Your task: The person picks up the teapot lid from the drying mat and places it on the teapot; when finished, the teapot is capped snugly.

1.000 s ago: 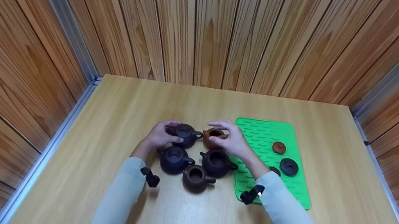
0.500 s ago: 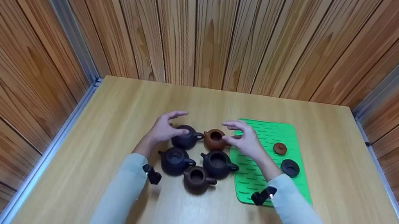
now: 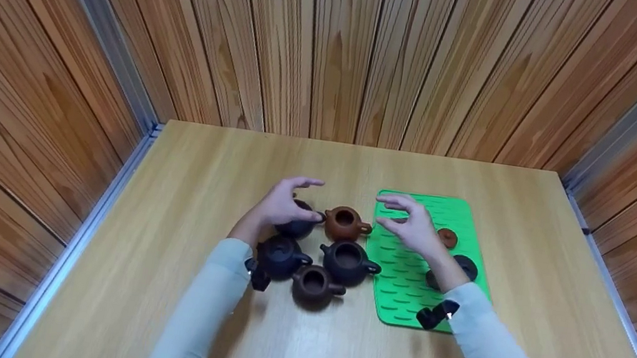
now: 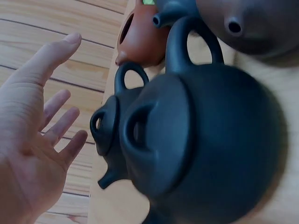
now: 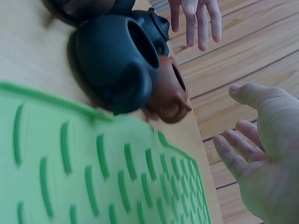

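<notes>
1. Five pots stand grouped on the surface [image 3: 329,357]. Rear black pot [image 3: 293,229] and front black pot [image 3: 278,259] wear their lids; red pot [image 3: 342,228], lidless black pot [image 3: 346,273] and brown pot [image 3: 310,295] show bare mouths.
2. Three lids lie on the green mat [image 3: 400,305], right of the pots: red lid [image 3: 448,238], black lid [image 3: 467,267], and a dark lid [image 3: 431,279] partly hidden by the right forearm.
3. Left hand [image 3: 283,204]: fingers spread, nothing held; overhead it covers part of the rear black pot. Wrist view shows palm and fingers apart from the pots.
4. Right hand [image 3: 414,228]: thumb and fingers apart, nothing in them; hangs over the mat's near-pot side, between red pot and red lid.
5. Step, as I judge it: pot arranging, caught between grasps, with lidding perhaps two-fifths done.
6. Next move, if lidding, calls for the right hand to pinch one lid by its knob, left steadying a pot of matching colour and mouth.
7. Likely trouble: the two dark lids getting swapped.
</notes>
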{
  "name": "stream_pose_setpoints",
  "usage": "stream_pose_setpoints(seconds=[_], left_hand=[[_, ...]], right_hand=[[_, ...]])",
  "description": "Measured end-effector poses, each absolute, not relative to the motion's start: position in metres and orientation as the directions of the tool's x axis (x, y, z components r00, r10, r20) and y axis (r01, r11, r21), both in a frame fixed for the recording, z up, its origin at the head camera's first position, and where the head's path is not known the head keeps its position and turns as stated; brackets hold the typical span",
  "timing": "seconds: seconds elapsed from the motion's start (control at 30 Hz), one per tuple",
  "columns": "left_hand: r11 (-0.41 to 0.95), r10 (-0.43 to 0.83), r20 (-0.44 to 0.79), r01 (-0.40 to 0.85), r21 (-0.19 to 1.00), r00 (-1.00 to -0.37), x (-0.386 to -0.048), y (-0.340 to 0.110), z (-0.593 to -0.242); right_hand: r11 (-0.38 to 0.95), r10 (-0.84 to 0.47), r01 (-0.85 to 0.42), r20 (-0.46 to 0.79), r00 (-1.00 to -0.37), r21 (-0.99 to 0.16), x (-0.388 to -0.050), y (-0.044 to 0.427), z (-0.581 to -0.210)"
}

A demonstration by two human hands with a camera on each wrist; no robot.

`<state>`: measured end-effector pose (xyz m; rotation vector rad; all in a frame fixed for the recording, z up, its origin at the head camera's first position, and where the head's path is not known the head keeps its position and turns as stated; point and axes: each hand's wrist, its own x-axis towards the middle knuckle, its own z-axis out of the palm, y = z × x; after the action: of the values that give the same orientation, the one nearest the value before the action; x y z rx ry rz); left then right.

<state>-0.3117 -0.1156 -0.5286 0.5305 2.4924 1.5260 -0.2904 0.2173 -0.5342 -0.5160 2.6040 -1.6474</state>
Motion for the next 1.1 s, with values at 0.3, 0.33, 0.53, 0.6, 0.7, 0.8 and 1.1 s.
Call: stream_pose_setpoints(seconds=[0.3,0.33,0.53,0.6,0.7,0.8,1.1], left_hand=[[0.463,0.440,0.006,0.233,0.855,-0.898,-0.315,-0.094,-0.525],[0.471,0.443,0.003,0.236,0.850,-0.896,-0.316,-0.092,-0.525],[0.530,0.459,0.008,0.281,0.800,-0.888,-0.317,-0.081,-0.524],[0.555,0.453,0.006,0.288,0.780,-0.891,-0.317,-0.078,-0.524],[0.582,0.449,-0.016,0.279,0.764,-0.894,-0.316,-0.076,-0.527],[0.591,0.450,-0.049,0.257,0.765,-0.892,-0.316,-0.074,-0.531],[0.642,0.422,-0.111,0.211,0.737,-0.900,-0.317,-0.070,-0.543]], right_hand=[[0.414,-0.240,-0.216,0.123,-0.963,-0.884,-0.289,0.247,-0.534],[0.416,-0.236,-0.217,0.126,-0.964,-0.883,-0.289,0.250,-0.534],[0.440,-0.202,-0.222,0.145,-0.969,-0.870,-0.290,0.271,-0.532],[0.455,-0.191,-0.220,0.146,-0.971,-0.863,-0.289,0.278,-0.531],[0.474,-0.177,-0.214,0.146,-0.973,-0.854,-0.288,0.288,-0.531],[0.489,-0.166,-0.201,0.135,-0.977,-0.849,-0.286,0.298,-0.533],[0.519,-0.127,-0.161,0.110,-0.986,-0.840,-0.283,0.314,-0.536]])
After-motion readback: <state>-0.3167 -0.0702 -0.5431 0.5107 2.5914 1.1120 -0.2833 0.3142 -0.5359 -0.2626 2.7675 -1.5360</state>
